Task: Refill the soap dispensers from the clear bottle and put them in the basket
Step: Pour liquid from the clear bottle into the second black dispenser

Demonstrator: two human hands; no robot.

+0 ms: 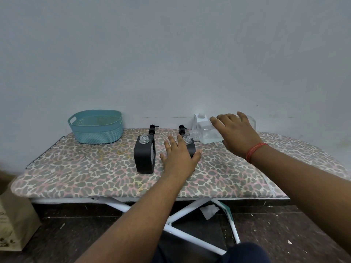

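Two bare forearms in view, no sleeves showing on either. Left hand point(179, 154): no rings, no watch, nothing at the wrist. Right hand point(236, 133): no rings seen. Right wrist carries a red-orange thread band point(254, 151), several thin strands wound together, slightly frayed, sitting just behind the hand. Near bottom edge, right of centre: a patch of dark navy clothing point(245, 253), rounded in shape; fabric detail too dim to tell.

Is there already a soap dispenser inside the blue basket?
No, the basket shows nothing inside, and both dispensers stand on the board.
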